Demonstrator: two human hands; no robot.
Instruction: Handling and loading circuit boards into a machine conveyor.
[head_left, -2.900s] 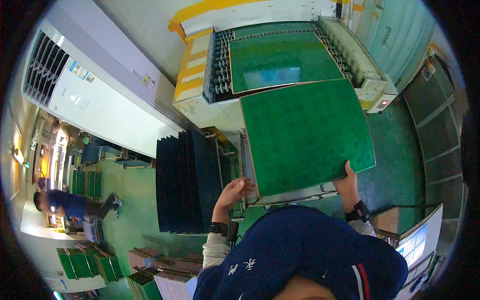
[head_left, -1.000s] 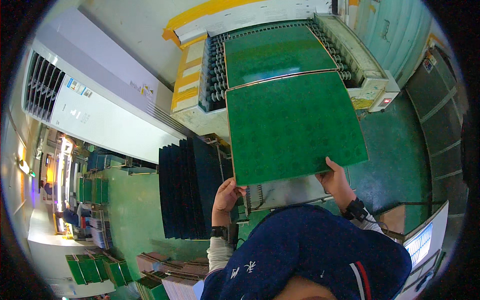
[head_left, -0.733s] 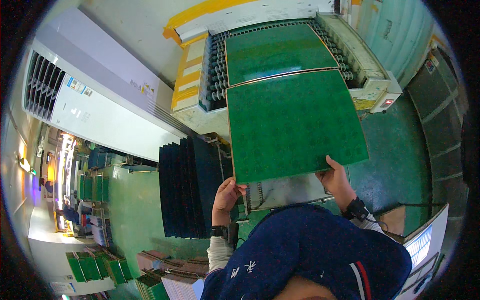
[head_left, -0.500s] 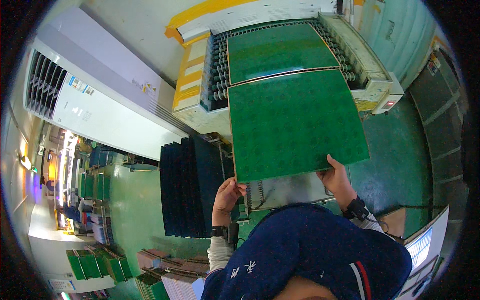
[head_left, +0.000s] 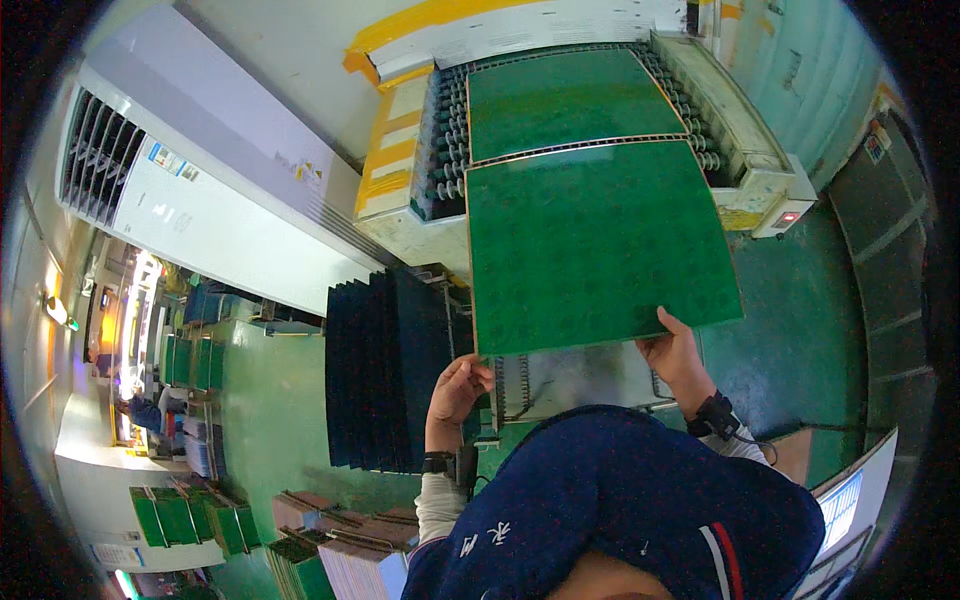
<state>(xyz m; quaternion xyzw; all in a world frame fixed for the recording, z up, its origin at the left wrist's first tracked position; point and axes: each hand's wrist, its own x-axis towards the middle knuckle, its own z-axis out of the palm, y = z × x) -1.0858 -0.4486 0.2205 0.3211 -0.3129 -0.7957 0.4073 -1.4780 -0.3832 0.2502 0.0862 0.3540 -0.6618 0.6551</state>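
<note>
Panels, dark and upright (head_left: pixel 385 375), stand beside the left hand (head_left: pixel 460 390), which pinches a green rectangular board (head_left: pixel 602 245) at the near end of a pale roller conveyor (head_left: pixel 722 118); the right hand (head_left: pixel 678 355) clasps its near edge, probably for level support.

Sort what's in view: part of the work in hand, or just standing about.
In the work:
near green panel, right hand gripping it, left hand at its corner
far green panel
roller machine

Apparently standing about:
dark upright panels
white vented unit
racked green panels
</note>
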